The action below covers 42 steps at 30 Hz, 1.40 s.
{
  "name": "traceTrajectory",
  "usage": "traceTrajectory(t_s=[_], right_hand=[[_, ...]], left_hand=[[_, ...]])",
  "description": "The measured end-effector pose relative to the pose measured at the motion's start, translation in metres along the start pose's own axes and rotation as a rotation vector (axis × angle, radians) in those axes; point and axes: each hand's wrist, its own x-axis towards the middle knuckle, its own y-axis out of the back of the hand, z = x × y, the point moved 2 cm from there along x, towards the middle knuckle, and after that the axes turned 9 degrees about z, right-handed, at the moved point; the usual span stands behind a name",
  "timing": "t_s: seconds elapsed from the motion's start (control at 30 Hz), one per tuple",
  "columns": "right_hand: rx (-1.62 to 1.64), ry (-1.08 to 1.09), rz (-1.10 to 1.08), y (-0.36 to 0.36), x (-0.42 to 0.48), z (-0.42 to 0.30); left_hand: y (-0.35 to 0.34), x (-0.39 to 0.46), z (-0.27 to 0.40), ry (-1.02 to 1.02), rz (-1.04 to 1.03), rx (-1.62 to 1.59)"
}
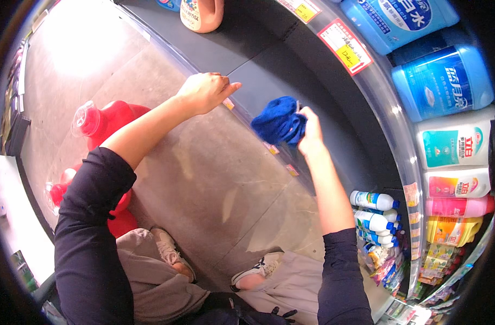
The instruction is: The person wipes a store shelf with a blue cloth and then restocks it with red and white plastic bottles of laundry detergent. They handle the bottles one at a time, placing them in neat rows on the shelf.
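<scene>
In my right hand (312, 132) is a bunched dark-blue cloth (280, 122), held over the bare grey bottom shelf (263, 77) near its front edge. My left hand (206, 91) is at the front lip of the same shelf, fingers curled and thumb pointing toward the shelf. Nothing shows in it, though its palm side is partly hidden. Whether it rests on the lip or hovers above it I cannot tell. Farther along this shelf stands an orange plastic bottle (202, 16) with a label.
Red plastic bottles (113, 118) stand on the concrete floor (231, 195) to my left, partly behind my left arm. Blue detergent bottles (442, 83) line the upper shelf, whose edge carries price tags (345, 46). White bottles with blue caps (373, 200) stand low at the right.
</scene>
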Motion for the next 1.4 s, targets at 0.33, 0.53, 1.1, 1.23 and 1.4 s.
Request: traceTrajectory(t_s=[0.33, 0.53, 1.1, 1.23, 1.4], right_hand=[[-1.254, 1.168, 0.31, -0.046, 0.057, 0.057], [-1.293, 1.289, 0.017, -0.059, 0.069, 0.05], [-1.119, 0.332, 1.304, 0.317, 0.125, -0.006], [-1.241, 0.521, 1.045, 0.187, 0.174, -0.022], [-1.334, 0.901, 0.634, 0.028, 0.22, -0.034]], left_hand=[[-0.07, -0.01, 0.013, -0.338, -0.034, 0.222], [-0.108, -0.005, 0.021, -0.39, -0.119, 0.396], [-0.131, 0.012, 0.017, -0.569, -0.143, 0.737], [-0.128, 0.005, 0.013, -0.564, -0.099, 0.725], [-0.134, 0.007, 0.014, -0.63, -0.004, 0.692]])
